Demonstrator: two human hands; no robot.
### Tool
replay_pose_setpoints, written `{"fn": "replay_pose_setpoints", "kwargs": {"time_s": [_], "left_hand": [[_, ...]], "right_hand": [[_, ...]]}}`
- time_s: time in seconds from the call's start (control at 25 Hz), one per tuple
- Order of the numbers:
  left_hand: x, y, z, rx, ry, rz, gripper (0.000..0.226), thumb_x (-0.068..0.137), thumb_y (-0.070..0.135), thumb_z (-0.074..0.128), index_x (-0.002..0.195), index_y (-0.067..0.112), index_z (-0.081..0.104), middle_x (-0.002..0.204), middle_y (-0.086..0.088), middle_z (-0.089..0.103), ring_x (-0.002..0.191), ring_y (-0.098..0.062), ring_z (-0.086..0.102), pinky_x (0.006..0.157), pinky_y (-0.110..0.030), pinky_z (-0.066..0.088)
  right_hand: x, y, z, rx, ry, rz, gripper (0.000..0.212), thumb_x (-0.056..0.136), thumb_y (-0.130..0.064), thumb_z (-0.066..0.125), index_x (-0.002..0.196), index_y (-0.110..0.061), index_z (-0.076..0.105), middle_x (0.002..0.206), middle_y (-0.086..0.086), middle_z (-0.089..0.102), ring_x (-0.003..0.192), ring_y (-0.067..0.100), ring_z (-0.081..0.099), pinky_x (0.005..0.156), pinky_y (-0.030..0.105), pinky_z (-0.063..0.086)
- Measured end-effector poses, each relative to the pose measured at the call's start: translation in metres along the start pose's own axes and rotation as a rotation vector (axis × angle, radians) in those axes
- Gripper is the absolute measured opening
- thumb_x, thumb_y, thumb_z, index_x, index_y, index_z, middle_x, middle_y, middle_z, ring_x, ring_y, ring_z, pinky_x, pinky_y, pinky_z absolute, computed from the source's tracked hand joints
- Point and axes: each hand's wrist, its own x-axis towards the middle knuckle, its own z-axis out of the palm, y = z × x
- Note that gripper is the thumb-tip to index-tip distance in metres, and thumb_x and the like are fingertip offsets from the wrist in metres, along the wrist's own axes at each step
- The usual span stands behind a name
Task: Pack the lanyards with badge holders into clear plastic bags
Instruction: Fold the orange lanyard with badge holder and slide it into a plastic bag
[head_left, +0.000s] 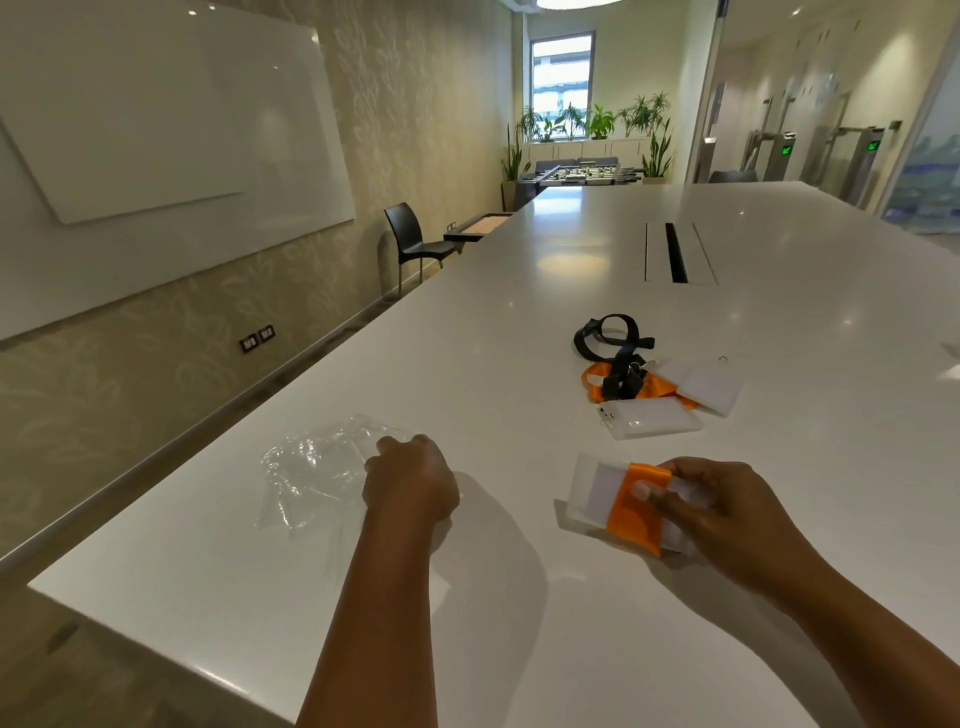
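two hands over the table: left hand curls round the edge of the bags, right hand pinches a holder wrapped in an orange lanyard. a pile of more lanyards and holders lies farther off.

The right hand covers the held badge holder's right end. Left of that holder, the left hand's fingertips are hidden against the clear bag.
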Motion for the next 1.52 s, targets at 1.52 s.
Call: {"fn": "replay_pose_setpoints", "kwargs": {"time_s": [1.52], "left_hand": [[-0.010, 0.054, 0.018, -0.968, 0.704, 0.637, 0.007, 0.087, 0.016, 0.069, 0.093, 0.018, 0.069, 0.082, 0.006, 0.066, 0.070, -0.008, 0.061, 0.068, -0.011, 0.049]], "right_hand": [[0.004, -0.006, 0.005, 0.389, 0.098, 0.082, 0.019, 0.083, -0.041, 0.070, 0.073, -0.027, 0.077, 0.077, -0.005, 0.068, 0.071, 0.011, 0.067, 0.063, 0.026, 0.050]]}}
